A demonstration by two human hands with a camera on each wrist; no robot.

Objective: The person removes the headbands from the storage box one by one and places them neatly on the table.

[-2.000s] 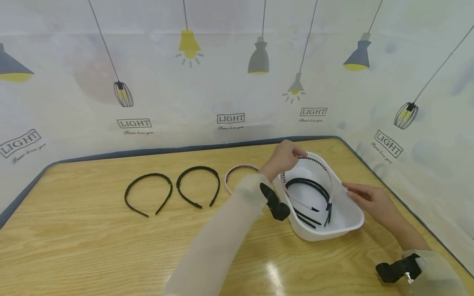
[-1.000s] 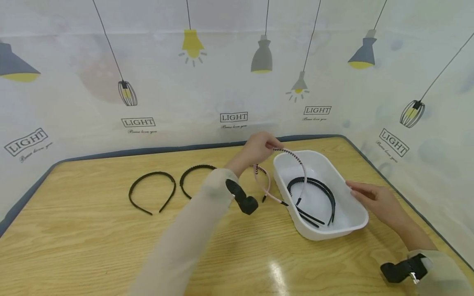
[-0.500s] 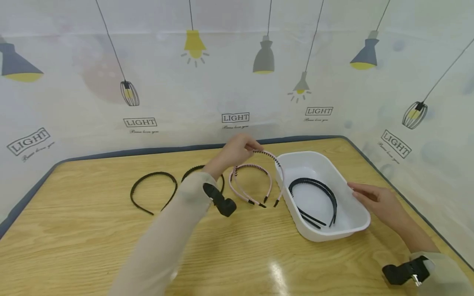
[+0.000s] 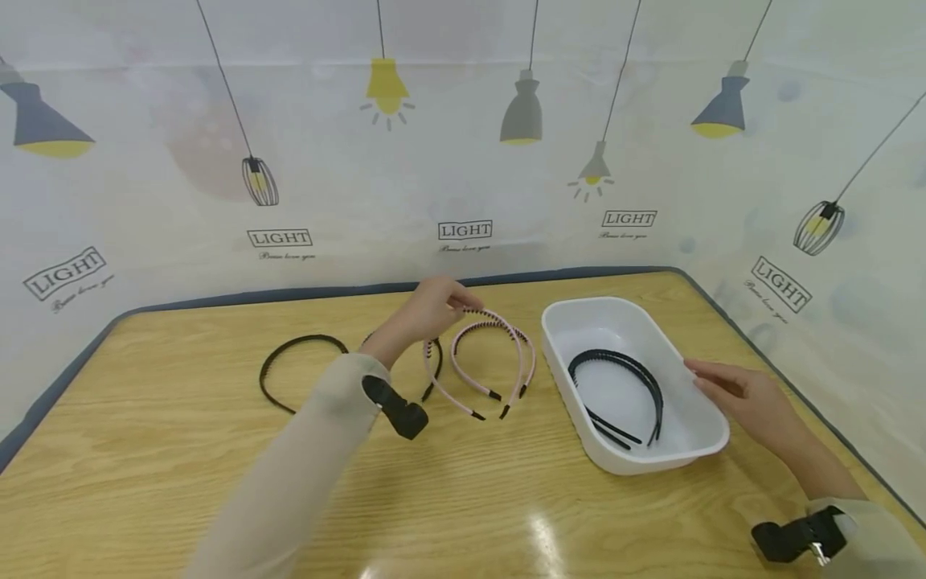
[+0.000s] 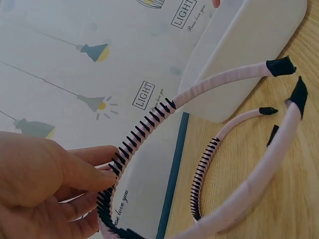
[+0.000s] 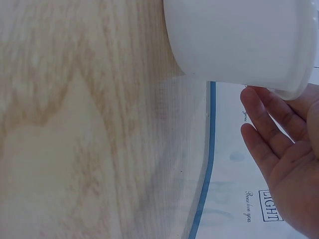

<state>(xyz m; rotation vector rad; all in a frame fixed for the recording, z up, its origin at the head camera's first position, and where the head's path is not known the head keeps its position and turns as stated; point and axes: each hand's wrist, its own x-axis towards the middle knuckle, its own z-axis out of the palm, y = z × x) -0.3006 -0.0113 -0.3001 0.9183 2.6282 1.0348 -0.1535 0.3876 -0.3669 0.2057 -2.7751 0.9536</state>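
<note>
My left hand (image 4: 427, 310) pinches a pink headband (image 4: 519, 366) at the top of its arch, its two black-tipped ends pointing toward me. In the left wrist view, thumb and fingers hold the dark-toothed part of this headband (image 5: 219, 82). Just behind it a second pink headband (image 4: 466, 379) lies on the table, overlapped by the held one in the head view. My right hand (image 4: 748, 402) touches the right rim of a white plastic bin (image 4: 618, 465), fingers mostly straight in the right wrist view. Inside the bin lie black headbands (image 4: 637, 366), close together.
Left of the pink headbands, a black headband (image 4: 437, 362) is partly hidden by my left wrist. Another black headband (image 4: 266, 378) lies farther left, partly covered by my sleeve. A printed backdrop (image 4: 347, 217) stands along the back and right edges of the wooden table (image 4: 463, 507).
My left hand has carried the pink headband out of the bin, leftward and down toward the other pink one. My right hand has stayed at the bin's rim.
</note>
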